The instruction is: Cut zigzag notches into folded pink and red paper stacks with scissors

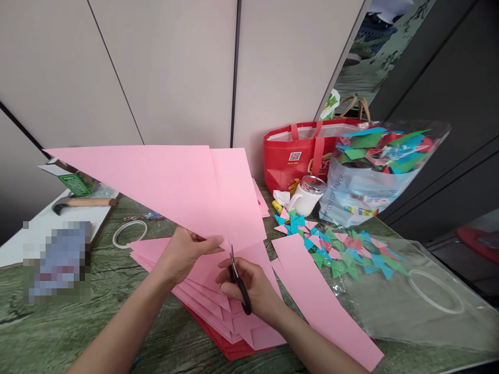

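Observation:
My left hand (191, 249) pinches the lower edge of a large folded sheet of pink paper (187, 182), thumb on top. The sheet is held up off the table, its long point reaching to the left. In my right hand (249, 283) is a pair of scissors (240, 291) with black handles. Their blades point up and touch or nearly touch the paper's edge beside my left thumb; I cannot tell whether they bite into it. Beneath both hands lies a stack of folded pink sheets (210, 304), with red paper (230, 349) at the bottom.
A cut pink strip (327, 301) lies right of the stack. Small coloured paper pieces (343, 249) are scattered behind it. A white mug (307, 195), red bag (280, 161) and plastic bag (362, 192) stand at the back. Left are a tape roll (130, 223) and hammer (86, 202).

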`<state>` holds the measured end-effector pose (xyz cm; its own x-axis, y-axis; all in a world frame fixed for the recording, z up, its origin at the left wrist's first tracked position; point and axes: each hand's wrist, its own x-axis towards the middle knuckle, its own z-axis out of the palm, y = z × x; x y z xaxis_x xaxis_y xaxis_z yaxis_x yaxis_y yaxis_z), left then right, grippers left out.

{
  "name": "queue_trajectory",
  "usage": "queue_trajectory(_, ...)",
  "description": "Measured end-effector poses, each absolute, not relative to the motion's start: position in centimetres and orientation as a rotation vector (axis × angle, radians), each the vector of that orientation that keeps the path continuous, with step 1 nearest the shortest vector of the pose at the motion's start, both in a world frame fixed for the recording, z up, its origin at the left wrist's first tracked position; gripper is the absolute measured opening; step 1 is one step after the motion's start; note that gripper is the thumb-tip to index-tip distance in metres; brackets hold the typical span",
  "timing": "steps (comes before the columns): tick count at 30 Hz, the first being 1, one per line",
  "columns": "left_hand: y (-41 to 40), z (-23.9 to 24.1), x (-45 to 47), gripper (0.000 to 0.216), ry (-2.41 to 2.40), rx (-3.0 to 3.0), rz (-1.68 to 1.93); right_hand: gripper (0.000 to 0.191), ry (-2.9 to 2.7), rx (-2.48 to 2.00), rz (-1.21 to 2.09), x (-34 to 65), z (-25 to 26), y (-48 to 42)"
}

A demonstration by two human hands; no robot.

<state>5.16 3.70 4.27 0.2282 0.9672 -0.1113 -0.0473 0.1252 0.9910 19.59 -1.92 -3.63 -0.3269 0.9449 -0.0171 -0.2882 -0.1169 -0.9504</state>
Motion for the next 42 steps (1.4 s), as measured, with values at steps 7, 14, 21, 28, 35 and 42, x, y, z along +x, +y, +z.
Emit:
queue_trajectory(7, 3.7, 4.2, 5.1, 0.021, 1.063, 1.213, 0.969, 0.032, -1.171, -0.854, 1.612, 19.6, -3.8, -1.8)
queue_trajectory(14, 3.8, 3.9, 4.9, 0.028, 1.028, 1.186, 0.964, 0.031, -1.179, -0.858, 1.575, 19.4, -4.1, -1.7)
queue_trajectory(21, 3.6, 4.1, 4.8, 0.025, 1.029, 1.171, 0.956, 0.033, -1.179, -0.901, 1.575, 19.3, -4.0, -1.7)
queue_trajectory(28, 3.7, 4.2, 4.9, 0.022, 1.049, 1.153, 0.978, 0.03, -1.16, -0.889, 1.566, 19.2, -4.5, -1.6)
queue_trajectory(35, 3.6, 4.3, 4.9, 0.023, 1.066, 1.164, 0.971, 0.03, -1.137, -0.899, 1.557, 19.0, -4.9, -1.6)
queue_trajectory(42, 3.5, 4.4, 5.0, 0.023, 1.063, 1.17, 0.978, 0.032, -1.142, -0.982, 1.511, 18.8, -4.4, -1.6)
